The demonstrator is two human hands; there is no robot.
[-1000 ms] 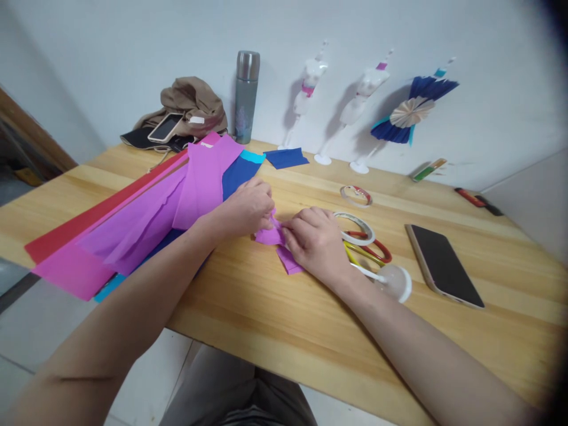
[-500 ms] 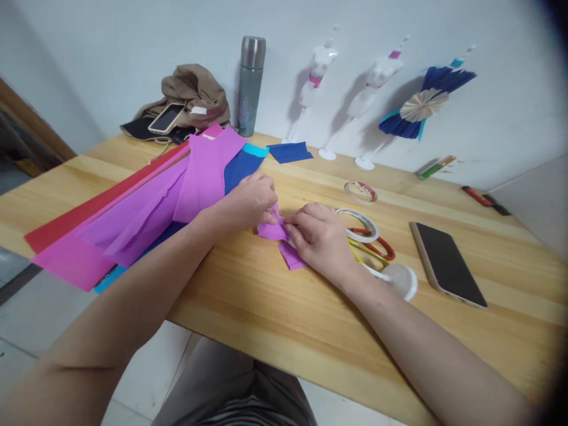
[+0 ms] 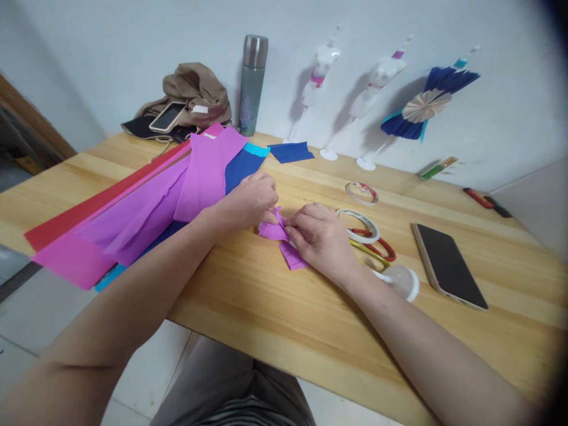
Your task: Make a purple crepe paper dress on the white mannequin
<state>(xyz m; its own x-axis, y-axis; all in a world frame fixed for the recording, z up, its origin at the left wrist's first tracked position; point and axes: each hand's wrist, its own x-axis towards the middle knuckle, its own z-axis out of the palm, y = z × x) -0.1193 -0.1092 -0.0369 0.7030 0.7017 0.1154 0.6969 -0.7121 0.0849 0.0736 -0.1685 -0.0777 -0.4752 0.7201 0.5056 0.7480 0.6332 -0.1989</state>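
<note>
Between my two hands is a small gathered piece of purple crepe paper [image 3: 271,231]. My left hand [image 3: 254,198] is closed in a pinch at its upper edge. From the other side, my right hand [image 3: 320,239] pinches it with thumb and fingertips. Just below, a folded purple paper piece [image 3: 293,257] sticks out from under the right hand. A white stand with a round base [image 3: 403,282] lies on its side by my right wrist; the rest of it is hidden behind the hand.
Crepe paper sheets [image 3: 202,177] are piled on the left. White mini mannequins [image 3: 326,59] stand along the wall, one in a blue paper dress [image 3: 406,125]. Tape rolls [image 3: 375,228], scissors with yellow and red handles [image 3: 370,251] and a phone [image 3: 450,266] lie to the right. A flask [image 3: 252,89] stands behind.
The view has shifted very slightly. Both hands keep nearly the same pinch on the purple paper, which has barely moved.
</note>
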